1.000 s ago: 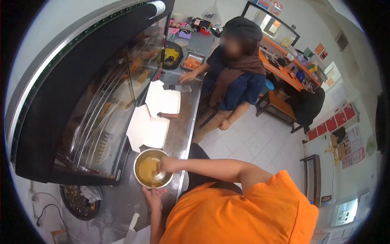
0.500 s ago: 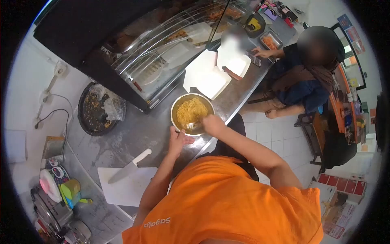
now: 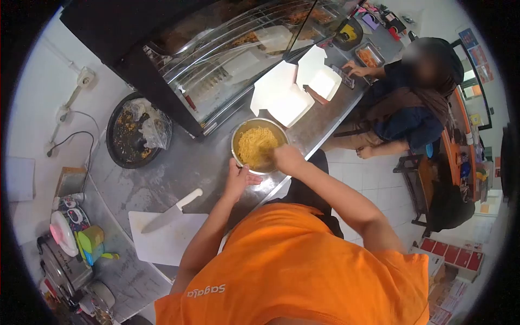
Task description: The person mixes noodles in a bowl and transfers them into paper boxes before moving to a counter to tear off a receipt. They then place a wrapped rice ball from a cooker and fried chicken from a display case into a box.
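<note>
A round metal bowl (image 3: 236, 155) of yellow noodles (image 3: 254, 145) stands on the steel counter before me. My left hand (image 3: 238, 181) steadies the bowl at its near left side, thumb at the rim and fingers along the outer wall. Over the right rim, my right hand (image 3: 288, 160) is closed in a fist; what it grips is hidden and blurred among the noodles. Just beyond the bowl are two open white takeaway boxes (image 3: 283, 100) (image 3: 320, 81). To the left, a knife (image 3: 173, 212) rests on a white cutting board (image 3: 181, 238).
A black basin (image 3: 116, 146) with crumbs and a plastic bag sits at the left by the wall. A glass display case (image 3: 216, 70) lines the back. At the right, another person (image 3: 417, 108) sits with a hand near a phone (image 3: 345, 78).
The noodles have shifted in the bowl, and my right hand has moved slightly within its place at the rim. My left hand stays on the bowl. The whole view has shifted a little.
</note>
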Action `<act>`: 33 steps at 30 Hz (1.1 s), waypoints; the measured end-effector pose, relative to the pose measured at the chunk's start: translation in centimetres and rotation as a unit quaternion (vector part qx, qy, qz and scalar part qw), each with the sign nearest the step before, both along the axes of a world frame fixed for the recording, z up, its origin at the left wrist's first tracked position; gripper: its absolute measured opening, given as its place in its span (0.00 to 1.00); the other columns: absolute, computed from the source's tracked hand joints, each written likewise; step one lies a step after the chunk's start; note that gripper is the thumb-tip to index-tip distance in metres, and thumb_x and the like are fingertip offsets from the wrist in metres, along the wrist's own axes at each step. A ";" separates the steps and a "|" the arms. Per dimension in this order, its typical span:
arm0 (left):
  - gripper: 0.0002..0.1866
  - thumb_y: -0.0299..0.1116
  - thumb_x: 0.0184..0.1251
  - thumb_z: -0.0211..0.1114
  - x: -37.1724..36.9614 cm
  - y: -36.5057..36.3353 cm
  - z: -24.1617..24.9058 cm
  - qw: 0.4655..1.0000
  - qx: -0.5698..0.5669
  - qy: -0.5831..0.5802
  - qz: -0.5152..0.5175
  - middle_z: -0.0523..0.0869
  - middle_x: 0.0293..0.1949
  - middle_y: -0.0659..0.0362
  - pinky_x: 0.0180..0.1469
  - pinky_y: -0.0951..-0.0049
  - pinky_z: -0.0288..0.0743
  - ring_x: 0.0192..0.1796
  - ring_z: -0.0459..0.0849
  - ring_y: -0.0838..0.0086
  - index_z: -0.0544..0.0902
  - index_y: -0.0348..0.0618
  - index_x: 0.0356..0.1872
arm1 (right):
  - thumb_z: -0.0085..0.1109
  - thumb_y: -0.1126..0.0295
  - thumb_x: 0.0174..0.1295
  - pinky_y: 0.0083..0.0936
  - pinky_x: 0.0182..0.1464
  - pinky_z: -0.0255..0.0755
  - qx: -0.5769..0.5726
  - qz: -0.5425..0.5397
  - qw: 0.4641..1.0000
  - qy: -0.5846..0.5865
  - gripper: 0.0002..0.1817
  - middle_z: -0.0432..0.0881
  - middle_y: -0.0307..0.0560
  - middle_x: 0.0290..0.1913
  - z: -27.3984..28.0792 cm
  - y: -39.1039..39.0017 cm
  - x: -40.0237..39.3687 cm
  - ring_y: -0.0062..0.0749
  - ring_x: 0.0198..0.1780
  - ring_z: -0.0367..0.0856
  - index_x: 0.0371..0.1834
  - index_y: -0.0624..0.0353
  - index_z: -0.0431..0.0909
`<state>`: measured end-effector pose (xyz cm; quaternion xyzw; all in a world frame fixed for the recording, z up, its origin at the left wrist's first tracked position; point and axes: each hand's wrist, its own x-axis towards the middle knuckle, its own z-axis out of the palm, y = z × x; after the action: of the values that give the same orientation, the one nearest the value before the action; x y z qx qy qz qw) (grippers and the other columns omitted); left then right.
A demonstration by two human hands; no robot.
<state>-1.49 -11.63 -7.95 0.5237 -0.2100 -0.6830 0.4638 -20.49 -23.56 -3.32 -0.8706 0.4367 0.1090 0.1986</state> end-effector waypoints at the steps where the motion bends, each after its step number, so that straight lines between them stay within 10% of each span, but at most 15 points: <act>1: 0.08 0.27 0.84 0.44 0.1 -0.1 0.1 1.000 -0.006 -0.007 -0.003 0.83 0.39 0.41 0.35 0.63 0.90 0.33 0.91 0.57 0.56 0.45 0.54 | 0.57 0.69 0.62 0.50 0.37 0.82 0.010 0.045 0.999 -0.016 0.12 0.86 0.64 0.30 -0.2 -0.1 -0.3 0.56 0.36 0.88 0.42 0.62 0.87; 8: 0.08 0.28 0.84 0.45 1.2 -0.3 -0.4 0.999 -0.031 -0.028 -0.021 0.82 0.42 0.40 0.34 0.63 0.90 0.33 0.91 0.57 0.56 0.45 0.54 | 0.58 0.68 0.60 0.47 0.38 0.82 -0.172 0.026 0.985 -0.004 0.08 0.86 0.57 0.31 1.7 -4.3 -1.6 0.54 0.35 0.89 0.34 0.59 0.86; 12: 0.11 0.28 0.83 0.47 1.0 -0.7 -0.8 1.000 -0.025 -0.009 -0.002 0.81 0.46 0.41 0.35 0.62 0.91 0.33 0.91 0.58 0.56 0.44 0.57 | 0.58 0.70 0.62 0.47 0.40 0.83 -0.018 -0.011 1.000 0.003 0.10 0.87 0.64 0.36 2.6 -0.6 -2.5 0.55 0.39 0.89 0.32 0.61 0.88; 13: 0.11 0.29 0.83 0.47 0.6 -0.5 -0.7 1.000 -0.020 -0.006 -0.001 0.81 0.45 0.41 0.35 0.62 0.91 0.33 0.91 0.59 0.56 0.44 0.57 | 0.60 0.69 0.65 0.38 0.29 0.78 -0.001 0.000 0.998 -0.065 0.10 0.88 0.60 0.32 -1.3 -0.4 -3.2 0.42 0.32 0.88 0.36 0.63 0.89; 17: 0.10 0.29 0.84 0.47 -0.5 -0.1 -0.3 1.000 -0.025 0.006 0.002 0.82 0.42 0.42 0.34 0.63 0.90 0.33 0.91 0.59 0.56 0.45 0.56 | 0.61 0.70 0.69 0.18 0.21 0.53 0.336 -0.435 0.764 -0.337 0.10 0.81 0.36 0.26 1.1 0.2 -0.9 0.15 0.21 0.64 0.36 0.63 0.89; 20: 0.10 0.29 0.84 0.47 -0.1 -0.1 -0.3 1.000 -0.023 -0.006 0.010 0.83 0.41 0.41 0.34 0.64 0.90 0.33 0.91 0.59 0.56 0.45 0.56 | 0.60 0.71 0.69 0.23 0.21 0.60 0.213 -0.431 0.802 -0.354 0.10 0.80 0.38 0.24 0.4 -1.5 -2.2 0.18 0.21 0.68 0.37 0.62 0.90; 23: 0.10 0.29 0.83 0.47 0.2 0.1 -0.5 0.999 -0.020 -0.002 0.030 0.82 0.41 0.40 0.33 0.63 0.90 0.33 0.91 0.58 0.56 0.43 0.55 | 0.62 0.72 0.59 0.45 0.32 0.78 -0.059 -0.094 0.989 -0.094 0.08 0.86 0.61 0.27 -1.3 -0.9 -2.4 0.49 0.27 0.87 0.33 0.65 0.87; 33: 0.09 0.30 0.83 0.49 -0.3 0.0 -0.9 0.999 -0.029 0.003 0.029 0.80 0.44 0.45 0.32 0.65 0.89 0.32 0.90 0.60 0.58 0.44 0.52 | 0.59 0.73 0.55 0.49 0.41 0.84 -0.016 -0.060 0.994 -0.091 0.08 0.87 0.66 0.31 -3.7 2.4 -1.7 0.56 0.37 0.90 0.31 0.66 0.86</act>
<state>-1.77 -11.58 -8.89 0.5133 -0.2132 -0.6648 0.4991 -22.19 -21.17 -7.07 -0.8521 0.4702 0.0101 0.2298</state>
